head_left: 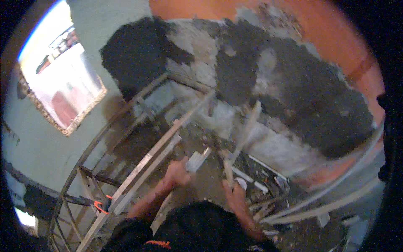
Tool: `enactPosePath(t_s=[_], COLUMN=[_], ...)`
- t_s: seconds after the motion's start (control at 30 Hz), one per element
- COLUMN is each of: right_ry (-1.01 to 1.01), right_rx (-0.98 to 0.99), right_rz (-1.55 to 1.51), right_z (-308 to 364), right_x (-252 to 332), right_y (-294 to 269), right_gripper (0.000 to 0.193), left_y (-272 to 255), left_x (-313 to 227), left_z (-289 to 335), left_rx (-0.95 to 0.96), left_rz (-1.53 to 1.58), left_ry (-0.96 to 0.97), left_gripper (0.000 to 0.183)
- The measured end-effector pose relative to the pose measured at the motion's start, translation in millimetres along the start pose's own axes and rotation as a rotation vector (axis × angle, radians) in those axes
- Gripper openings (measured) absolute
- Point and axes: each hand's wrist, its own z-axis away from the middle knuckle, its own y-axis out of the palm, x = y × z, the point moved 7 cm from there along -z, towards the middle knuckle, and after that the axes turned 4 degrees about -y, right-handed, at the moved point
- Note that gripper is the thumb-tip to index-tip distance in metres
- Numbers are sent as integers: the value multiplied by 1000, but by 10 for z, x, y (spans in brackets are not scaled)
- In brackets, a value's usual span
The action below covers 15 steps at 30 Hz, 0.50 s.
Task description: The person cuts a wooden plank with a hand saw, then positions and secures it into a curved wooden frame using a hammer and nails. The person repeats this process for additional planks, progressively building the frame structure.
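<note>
My left hand [178, 173] is closed around a short, pale wooden block [196, 161] with an uneven end. To its right, my right hand [235, 195] grips a narrow wooden stick [228, 170] pointing up and away. A longer pale wooden strip [249, 129] rises just beyond that stick, toward the wall; whether the two are joined I cannot tell. Close beside the right hand is a small white round object [241, 183], too blurred to name. The hands are apart, with bare floor between them.
A long wooden frame [147, 158] stands at my left, with an orange-and-black clamp [103, 205] on its near rail. Ahead is a patchy plastered wall [294, 88]. Wood scraps [262, 208] and white strips [256, 183] litter the right. Long curved pieces [323, 211] lie farther right.
</note>
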Motion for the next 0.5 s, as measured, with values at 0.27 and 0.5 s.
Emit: enactPosePath(t_s=[0.27,0.5], right_ry=[-254,69], right_rx=[-87,222], right_rz=[-603,-982], right_z=[201,81], right_x=[-218,-779], right_y=[-406,153], right_gripper=[39,36], left_y=[-234,-324], left_x=[-192,-717], left_z=[132,114], left_rx=[-194,-190], left_rz=[110,113], left_ry=[55,80], left_gripper=[73,73])
